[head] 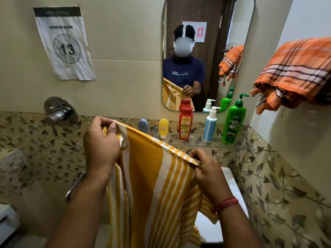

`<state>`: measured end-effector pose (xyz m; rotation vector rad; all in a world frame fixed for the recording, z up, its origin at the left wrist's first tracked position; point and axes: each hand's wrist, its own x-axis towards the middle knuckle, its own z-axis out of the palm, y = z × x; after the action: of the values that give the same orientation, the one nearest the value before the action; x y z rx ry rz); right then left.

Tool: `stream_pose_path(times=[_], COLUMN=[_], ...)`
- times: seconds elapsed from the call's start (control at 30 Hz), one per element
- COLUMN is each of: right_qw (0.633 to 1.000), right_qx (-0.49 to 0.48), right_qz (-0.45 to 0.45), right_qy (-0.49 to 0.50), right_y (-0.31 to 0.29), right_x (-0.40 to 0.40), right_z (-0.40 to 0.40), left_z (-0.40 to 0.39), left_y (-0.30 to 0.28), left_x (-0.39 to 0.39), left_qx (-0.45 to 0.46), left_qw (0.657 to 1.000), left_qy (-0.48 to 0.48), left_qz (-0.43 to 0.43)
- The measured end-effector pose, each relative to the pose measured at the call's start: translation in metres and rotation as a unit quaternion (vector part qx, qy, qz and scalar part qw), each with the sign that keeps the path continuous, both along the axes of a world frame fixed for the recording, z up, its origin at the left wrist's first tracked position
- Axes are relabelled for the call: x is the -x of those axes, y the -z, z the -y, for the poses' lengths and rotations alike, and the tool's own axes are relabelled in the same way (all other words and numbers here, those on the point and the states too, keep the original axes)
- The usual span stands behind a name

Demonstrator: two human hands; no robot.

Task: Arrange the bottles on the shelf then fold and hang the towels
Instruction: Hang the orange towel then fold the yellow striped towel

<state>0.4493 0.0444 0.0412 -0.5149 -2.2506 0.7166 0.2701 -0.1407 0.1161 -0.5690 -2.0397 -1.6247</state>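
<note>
Now, left hand (101,145): I have it raised, fingers pinched shut on the yellow striped towel (152,185) at its top corner.
Right hand (208,173): lower, pinching the same top edge.
Towel: hanging between my hands, below the glass shelf (206,145).
Bottles (233,120): upright in a row on the shelf.
Orange towel (295,68): draped high at right.

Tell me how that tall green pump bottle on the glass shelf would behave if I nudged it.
The green pump bottle stands tall on a narrow base, so it would probably tip rather than slide. The glass shelf looks smooth, so a low push might skate it along instead. It is the bulkiest bottle there, likely heavy if full; its fill level cannot be seen.
</note>
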Motion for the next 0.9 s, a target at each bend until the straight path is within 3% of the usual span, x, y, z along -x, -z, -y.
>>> stream_pose_path(times=[0.13,0.27,0.4,0.47,0.53,0.6,0.73,0.9], right_qw=[0.995,0.995,0.999,0.999,0.999,0.997,0.996,0.997], right_qx=[-0.042,-0.001,0.037,0.032,0.022,0.018,0.038,0.044], right_qz=[0.082,0.043,0.004,-0.004,-0.006,-0.003,-0.028,-0.043], right_qy=[0.034,0.088,0.035,-0.005,-0.05,-0.079,-0.077,-0.055], right_y=[0.006,0.002,-0.014,-0.027,-0.037,-0.043,-0.045,-0.041], right_x=[-0.005,-0.004,-0.001,0.0,0.002,0.004,0.001,-0.004], right_z=[-0.018,-0.016,-0.003,0.009,0.02,0.025,0.025,0.02], left_z=[0.0,-0.003,-0.005,-0.011,-0.021,-0.032,-0.045,-0.049], left_y=[0.001,0.006,0.001,-0.001,0.004,0.016,0.028,0.036], left_x=[-0.003,0.003,-0.002,-0.025,-0.048,-0.061,-0.064,-0.073], left_qx=[-0.001,0.015,0.12,0.152,0.176,0.211,0.218,0.243], left_qw=[1.0,1.0,0.992,0.978,0.93,0.887,0.902,0.895], left_qy=[-0.006,0.007,0.033,0.146,0.321,0.41,0.373,0.369], left_qz=[-0.006,0.01,0.022,0.004,0.016,0.021,-0.023,-0.064])
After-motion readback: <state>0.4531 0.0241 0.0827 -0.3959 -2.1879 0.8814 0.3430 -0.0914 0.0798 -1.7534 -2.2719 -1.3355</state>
